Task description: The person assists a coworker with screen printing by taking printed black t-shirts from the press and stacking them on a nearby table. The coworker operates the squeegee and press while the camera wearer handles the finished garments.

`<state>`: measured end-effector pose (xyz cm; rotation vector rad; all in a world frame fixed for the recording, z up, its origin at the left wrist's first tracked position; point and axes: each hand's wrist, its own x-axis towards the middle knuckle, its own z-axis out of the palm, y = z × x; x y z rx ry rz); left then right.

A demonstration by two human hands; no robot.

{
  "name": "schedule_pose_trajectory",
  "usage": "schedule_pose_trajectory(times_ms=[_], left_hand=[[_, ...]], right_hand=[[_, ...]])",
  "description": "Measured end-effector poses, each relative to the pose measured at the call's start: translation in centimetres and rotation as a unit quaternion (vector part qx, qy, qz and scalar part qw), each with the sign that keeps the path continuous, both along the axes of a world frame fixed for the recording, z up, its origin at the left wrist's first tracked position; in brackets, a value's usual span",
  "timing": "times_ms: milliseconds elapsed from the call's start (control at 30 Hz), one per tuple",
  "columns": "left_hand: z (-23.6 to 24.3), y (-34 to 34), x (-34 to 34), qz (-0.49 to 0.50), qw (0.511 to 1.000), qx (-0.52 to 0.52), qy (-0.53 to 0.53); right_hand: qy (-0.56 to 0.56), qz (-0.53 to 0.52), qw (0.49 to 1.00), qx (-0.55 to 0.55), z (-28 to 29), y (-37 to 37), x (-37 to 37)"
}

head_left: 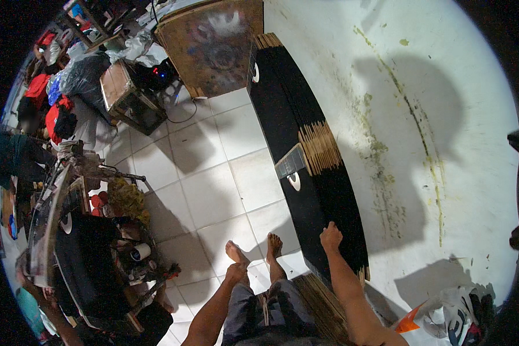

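A long row of thin black boards (pixel 305 104) with brown edges leans along the white wall, with pale oval marks on the faces. My right hand (pixel 331 237) is on the nearer part of these boards, its fingers curled closed; whether a board's edge is between them is hidden. Down by my lower leg hangs my left hand (pixel 236 271), in front of the shin and above the tiled floor. Its fingers are too small and shaded to read. Under my right forearm, beside my legs, stands another stack of brown sheets (pixel 320 303) seen edge-on.
At left, a work stand (pixel 92 265) carries a black piece with a pale oval; another person's arm (pixel 52 308) reaches in beside it. A stained brown board (pixel 213 52) leans at the back near a wooden box (pixel 130 95). Plastic bags (pixel 444 317) lie at lower right.
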<state>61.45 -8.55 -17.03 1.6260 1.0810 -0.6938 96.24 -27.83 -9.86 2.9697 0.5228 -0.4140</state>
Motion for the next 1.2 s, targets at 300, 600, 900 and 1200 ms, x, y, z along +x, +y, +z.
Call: schedule_pose_trajectory(times_ms=[300,600,900,1200], left_hand=[[-2.5,2.8,-3.8,0.117,0.987,0.017,-0.113],[-0.2,9.3,-8.7,0.112,0.987,0.050,-0.101],[0.7,11.8,-22.4,-0.005,0.995,0.096,0.000],[0.8,7.6,-20.1,0.124,0.982,0.142,0.016]], right_hand=[[0.012,0.014,0.996,0.088,6.6,4.2,-6.3],[0.159,0.056,0.979,0.111,7.6,7.4,-16.3],[0.223,0.074,0.972,-0.026,3.2,6.1,-12.5],[0.200,0.331,0.921,0.043,-2.6,11.2,-1.0]])
